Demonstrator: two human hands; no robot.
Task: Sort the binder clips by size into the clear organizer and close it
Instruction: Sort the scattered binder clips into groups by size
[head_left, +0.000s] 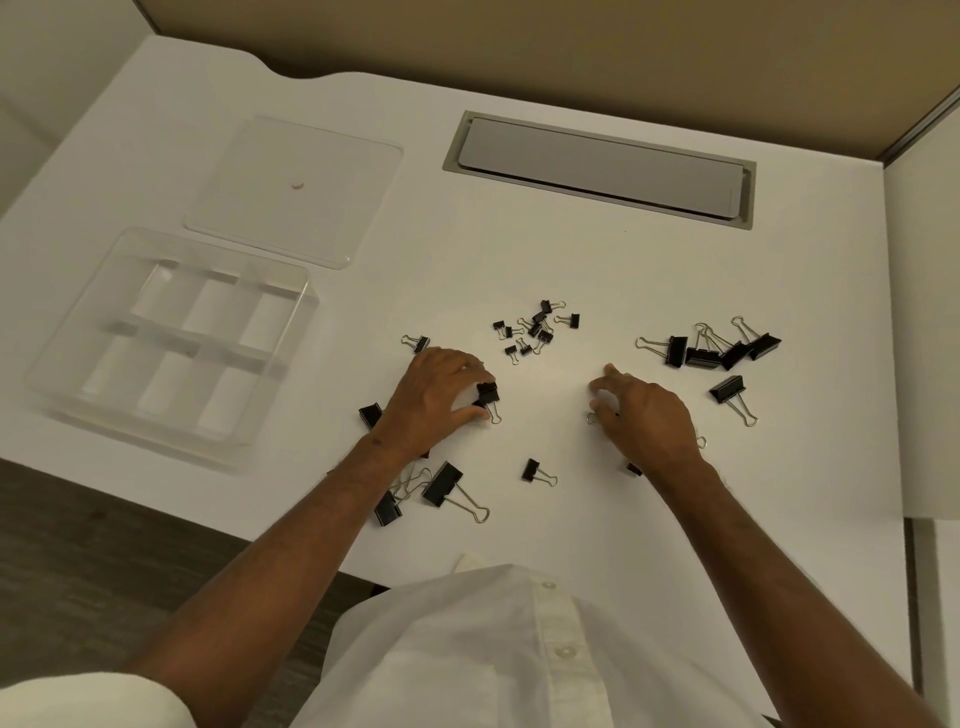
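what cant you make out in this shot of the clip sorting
Head view only:
- What the right hand holds: its curled fingers cover all but a wire loop.
- Clips under the left forearm: partly covered, count unclear.
- Small binder clips: piled and too small to count.
- Clear organizer: blurred, and transparent walls make its dividers hard to trace.
- Small round mark on the clear lid: too small to identify.

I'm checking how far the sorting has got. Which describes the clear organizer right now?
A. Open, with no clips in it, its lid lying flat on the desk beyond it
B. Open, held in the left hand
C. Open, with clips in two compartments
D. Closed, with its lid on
A: the clear organizer shows only bare compartments, its lid lies flat on the desk beyond it, and the binder clips lie out on the desk.
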